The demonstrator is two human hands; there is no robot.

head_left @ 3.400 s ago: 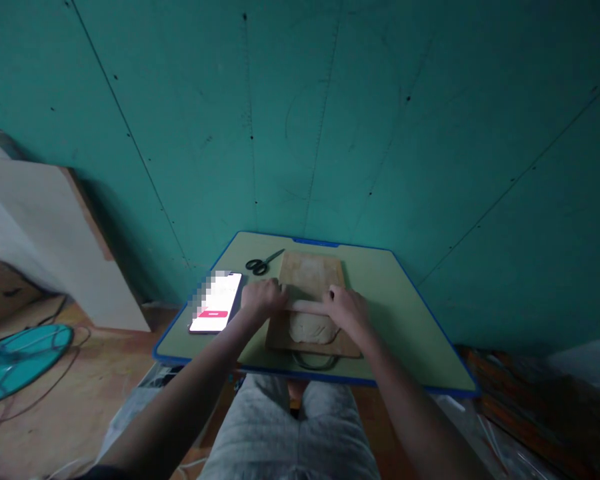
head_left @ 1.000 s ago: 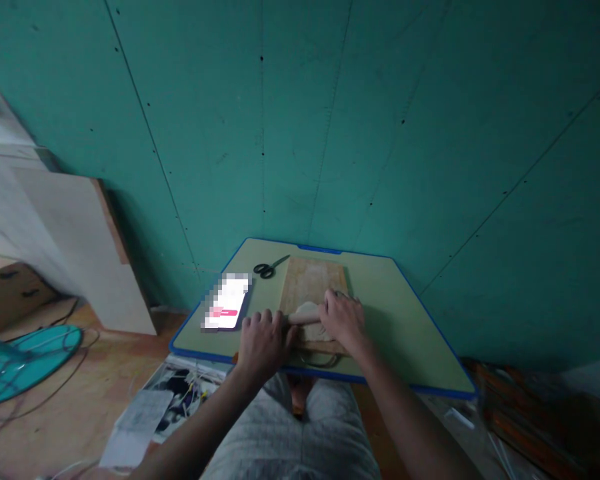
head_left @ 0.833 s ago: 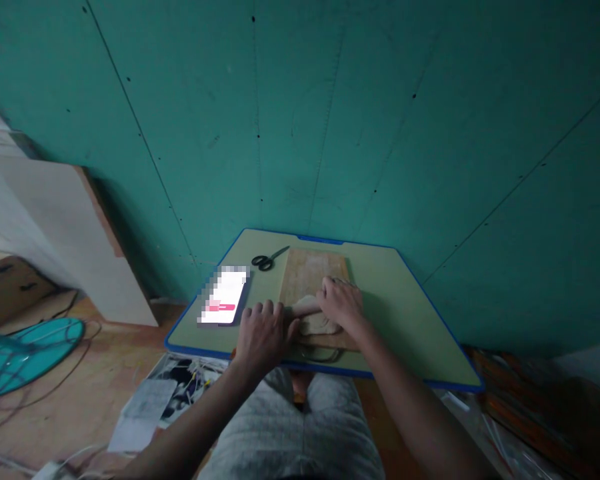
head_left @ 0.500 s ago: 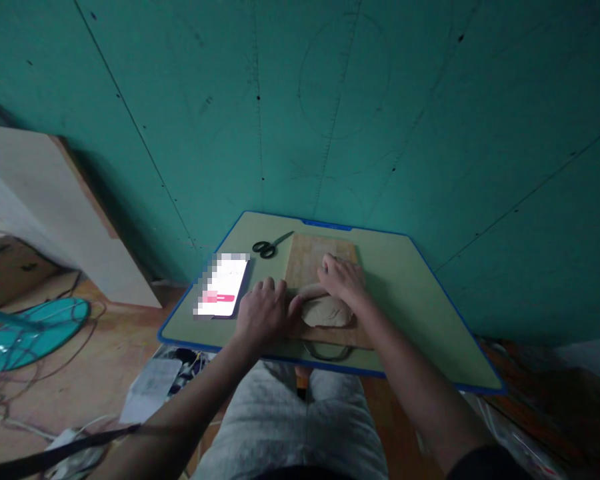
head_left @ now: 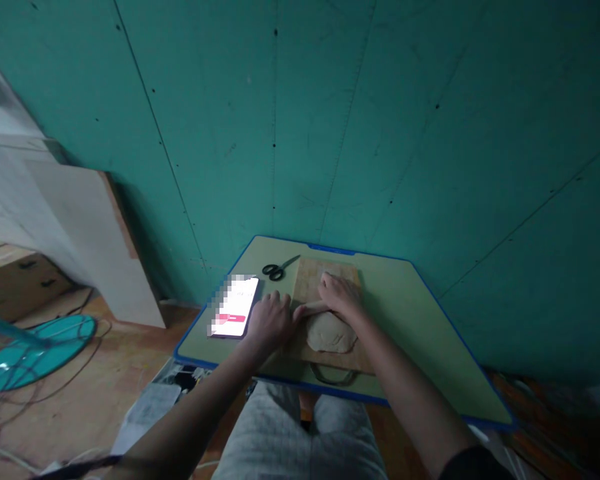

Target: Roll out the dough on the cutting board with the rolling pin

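A pale rod, which looks like a rolling pin (head_left: pixel 314 308), spans the space between my two hands at the far edge of a dough lump (head_left: pixel 331 333). My left hand (head_left: pixel 271 317) is closed round its left end, beside the phone. Around the right end, a little farther from me, my right hand (head_left: pixel 339 293) is curled, knuckles up. Flattened and uneven, the dough lies on a wooden cutting board (head_left: pixel 307 277). My fingers hide both ends of the rod.
Black-handled scissors (head_left: pixel 276 271) lie left of the board. A lit phone (head_left: pixel 235 310) rests near the left edge of the small blue-rimmed table (head_left: pixel 430 333). The green wall (head_left: pixel 330 120) rises behind it. Cables and a round turquoise base (head_left: pixel 55 343) are on the floor at left.
The view has tipped upward, so the table sits lower in the picture. Both hands and the rod have shifted slightly away from me over the board, baring more of the dough's far edge.
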